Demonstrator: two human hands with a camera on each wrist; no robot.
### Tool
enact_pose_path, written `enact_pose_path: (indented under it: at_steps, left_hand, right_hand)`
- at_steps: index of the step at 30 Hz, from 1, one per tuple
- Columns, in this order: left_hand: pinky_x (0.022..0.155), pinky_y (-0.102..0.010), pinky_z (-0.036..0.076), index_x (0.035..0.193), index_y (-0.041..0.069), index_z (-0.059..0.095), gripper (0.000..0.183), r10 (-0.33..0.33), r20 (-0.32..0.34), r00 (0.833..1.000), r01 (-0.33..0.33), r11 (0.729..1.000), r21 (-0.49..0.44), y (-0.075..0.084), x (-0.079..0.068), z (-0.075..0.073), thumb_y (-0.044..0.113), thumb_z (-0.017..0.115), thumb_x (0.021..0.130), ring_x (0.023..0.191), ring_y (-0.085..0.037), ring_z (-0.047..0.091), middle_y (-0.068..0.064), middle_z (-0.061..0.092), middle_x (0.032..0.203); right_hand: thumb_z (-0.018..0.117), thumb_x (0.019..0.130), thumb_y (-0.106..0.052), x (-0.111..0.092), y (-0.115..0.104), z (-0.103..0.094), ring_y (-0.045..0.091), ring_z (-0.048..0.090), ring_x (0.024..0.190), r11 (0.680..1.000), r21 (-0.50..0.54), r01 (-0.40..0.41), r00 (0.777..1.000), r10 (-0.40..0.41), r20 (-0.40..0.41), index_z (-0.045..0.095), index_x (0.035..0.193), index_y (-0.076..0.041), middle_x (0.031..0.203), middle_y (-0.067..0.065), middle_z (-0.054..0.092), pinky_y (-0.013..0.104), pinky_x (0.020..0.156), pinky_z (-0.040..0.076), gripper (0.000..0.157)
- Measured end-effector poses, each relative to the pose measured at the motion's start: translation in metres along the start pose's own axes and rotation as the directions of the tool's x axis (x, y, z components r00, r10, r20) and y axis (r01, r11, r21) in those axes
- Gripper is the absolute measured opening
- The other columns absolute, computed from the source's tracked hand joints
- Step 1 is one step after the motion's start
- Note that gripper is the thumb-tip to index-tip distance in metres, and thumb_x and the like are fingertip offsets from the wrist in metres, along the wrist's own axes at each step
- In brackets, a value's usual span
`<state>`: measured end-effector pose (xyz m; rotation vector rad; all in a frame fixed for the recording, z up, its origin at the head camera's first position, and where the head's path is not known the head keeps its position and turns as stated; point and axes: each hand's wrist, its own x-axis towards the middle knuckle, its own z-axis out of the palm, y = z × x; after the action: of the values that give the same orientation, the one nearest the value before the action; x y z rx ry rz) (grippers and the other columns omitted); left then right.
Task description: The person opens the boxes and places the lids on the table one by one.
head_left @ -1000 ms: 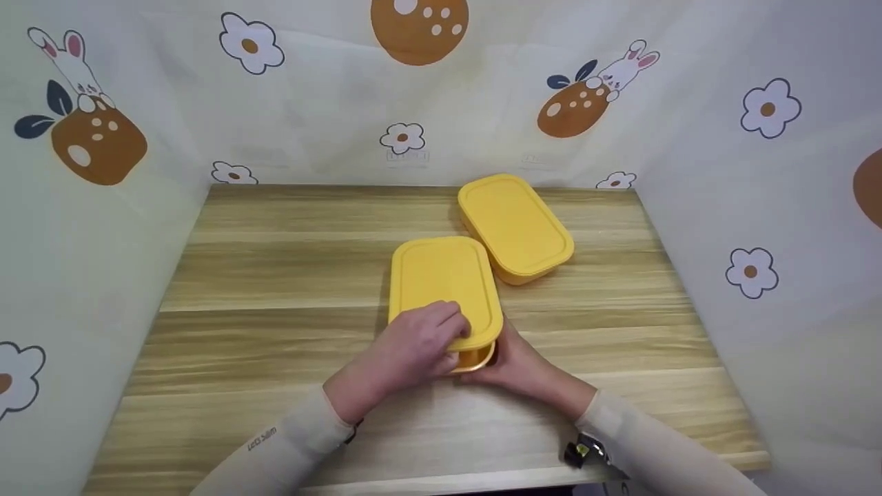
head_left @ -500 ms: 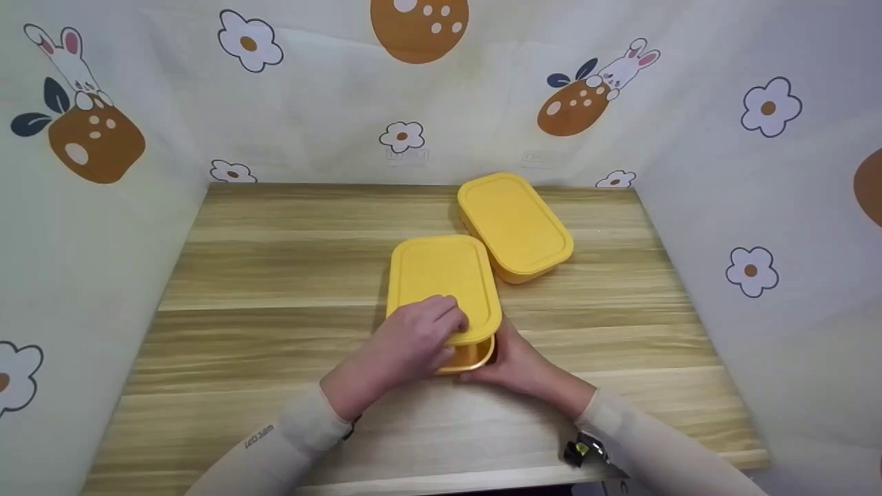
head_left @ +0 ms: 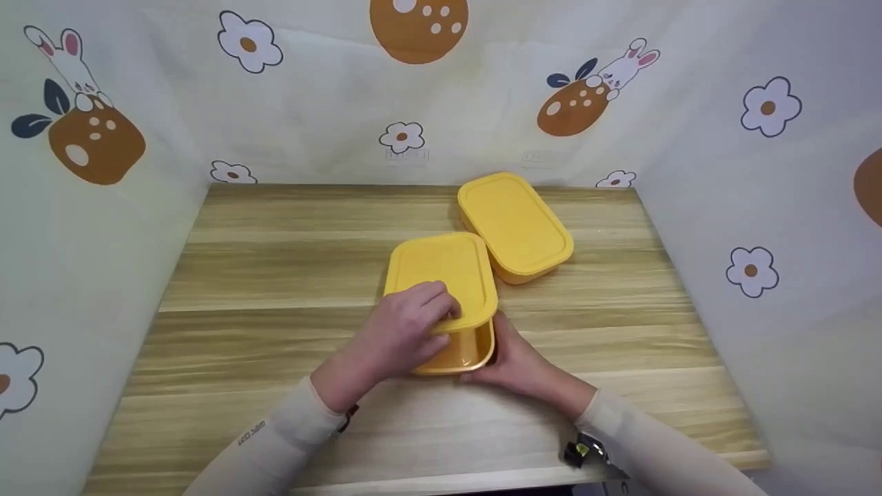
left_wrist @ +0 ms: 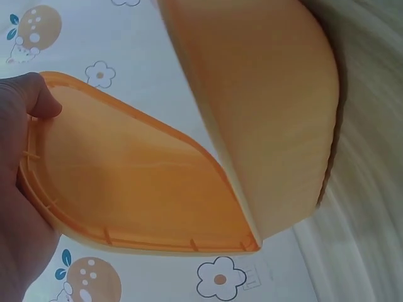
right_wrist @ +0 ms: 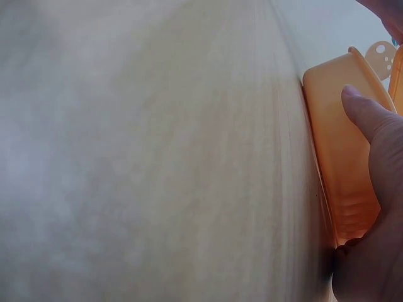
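Note:
In the head view, a yellow rectangular food container (head_left: pixel 463 353) sits at the table's middle, its matching lid (head_left: pixel 451 265) tilted up at the near end. My left hand (head_left: pixel 406 324) pinches the lid's near edge, fingers on top. From the left wrist view, the thumb lies on the underside of the lid (left_wrist: pixel 138 176), whose far end meets the rim of the container (left_wrist: pixel 271 113). My right hand (head_left: pixel 517 362) grips the container's near right corner. Its thumb presses the near wall of the container (right_wrist: pixel 343 138) in the right wrist view; the other fingers are mostly hidden.
A second yellow container (head_left: pixel 517 224) with its lid on stands behind and to the right, close to the first. Wood-patterned table (head_left: pixel 275 275) lies around them. Printed cloth (head_left: pixel 310 103) walls the back and both sides.
My left hand has raised the lid's near end and moved it slightly away and left, widening the gap over the container. The right hand has stayed in place.

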<state>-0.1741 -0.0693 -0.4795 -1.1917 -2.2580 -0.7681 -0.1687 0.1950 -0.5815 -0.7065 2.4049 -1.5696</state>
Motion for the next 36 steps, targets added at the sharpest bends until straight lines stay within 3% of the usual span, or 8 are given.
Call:
enact_pose_path:
  at_steps: [5,12,20,28,36]
  left_hand:
    - [0.074,-0.034,0.058,0.099,0.010,0.068,0.027,0.007,-0.020,1.000,-0.007,1.000,-0.009,-0.003,0.004,-0.006,0.003,0.080,0.076,0.084,-0.019,0.060,0.000,0.062,0.095]
    - [0.077,-0.034,0.056,0.100,0.010,0.069,0.026,0.016,-0.052,0.999,-0.016,1.000,-0.006,-0.007,0.010,-0.012,0.003,0.078,0.076,0.085,-0.020,0.060,0.000,0.062,0.094]
    - [0.069,-0.032,0.056,0.101,0.011,0.070,0.024,-0.005,-0.074,0.997,0.006,1.000,0.014,-0.010,0.008,-0.023,0.005,0.078,0.079,0.083,-0.016,0.058,0.002,0.061,0.093]
    - [0.068,-0.030,0.058,0.100,0.008,0.070,0.024,-0.055,-0.133,0.990,0.052,0.998,-0.030,-0.018,0.013,-0.035,0.005,0.081,0.079,0.081,-0.015,0.063,-0.002,0.065,0.093]
    - [0.066,-0.032,0.057,0.100,0.008,0.069,0.023,-0.084,-0.149,0.985,0.088,0.996,0.025,-0.022,0.013,-0.048,0.005,0.081,0.080,0.080,-0.018,0.064,-0.003,0.066,0.091]
  right_hand:
    - [0.106,0.074,-0.031,0.000,0.009,-0.002,0.020,0.052,0.145,1.000,-0.026,-0.015,1.000,0.016,0.026,0.028,0.171,-0.027,0.164,-0.005,0.046,0.040,0.125,0.039,0.125]
    - [0.104,0.078,-0.032,0.006,0.011,-0.005,0.025,0.046,0.152,0.999,-0.027,0.036,0.999,-0.035,0.034,0.018,0.176,-0.025,0.174,-0.001,0.033,0.033,0.128,0.032,0.131]
    - [0.104,0.077,-0.035,0.003,0.011,-0.002,0.020,0.043,0.154,0.998,-0.054,0.016,0.999,-0.013,0.040,0.014,0.177,-0.024,0.176,0.001,0.031,0.032,0.129,0.029,0.136]
    - [0.105,0.077,-0.031,0.004,0.013,-0.002,0.027,0.044,0.154,0.999,-0.016,0.049,0.998,-0.048,0.034,0.017,0.176,-0.010,0.177,0.011,0.031,0.031,0.129,0.029,0.134]
    - [0.105,0.076,-0.020,0.004,0.009,0.000,0.039,0.044,0.154,0.995,0.022,0.100,0.995,-0.101,0.020,0.019,0.173,-0.001,0.175,0.021,0.032,0.026,0.128,0.028,0.131]
